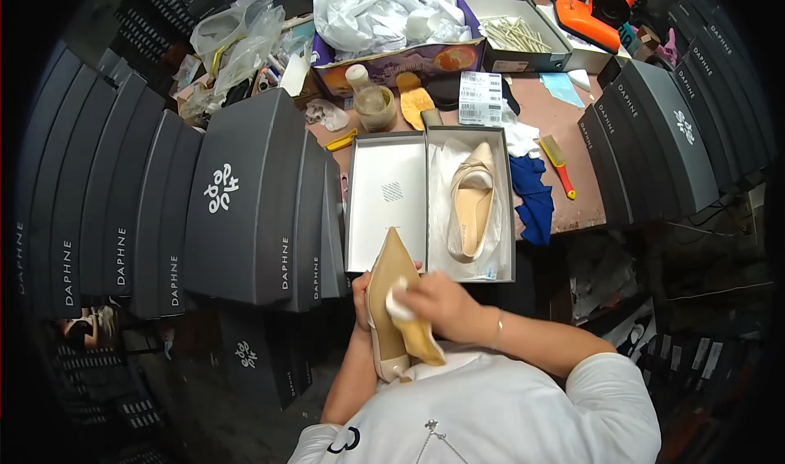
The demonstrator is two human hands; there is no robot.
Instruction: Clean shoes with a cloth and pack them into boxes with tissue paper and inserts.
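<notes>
A beige pointed-toe shoe (383, 300) stands toe-up before my chest, its tan sole turned toward me. My left hand (361, 304) is closed around its left side, with fingertips showing past the far edge. Against the right part of the sole, my right hand (446, 307) grips a yellow cloth (422, 343) together with a white wad (399, 300); the hand is slightly blurred. Just beyond, a similar beige shoe (470, 219) lies on white tissue in an open shoebox (508, 235). The box's white-lined lid (384, 149) rests open to its left.
Dark grey shoeboxes (237, 210) are stacked at left, with more boxes (654, 137) at right. Along the back are a jar (374, 108), a carton of white paper (392, 76), a tray of sticks (523, 47) and an orange tool (585, 24). A brush (558, 165) lies beside blue cloth (531, 198).
</notes>
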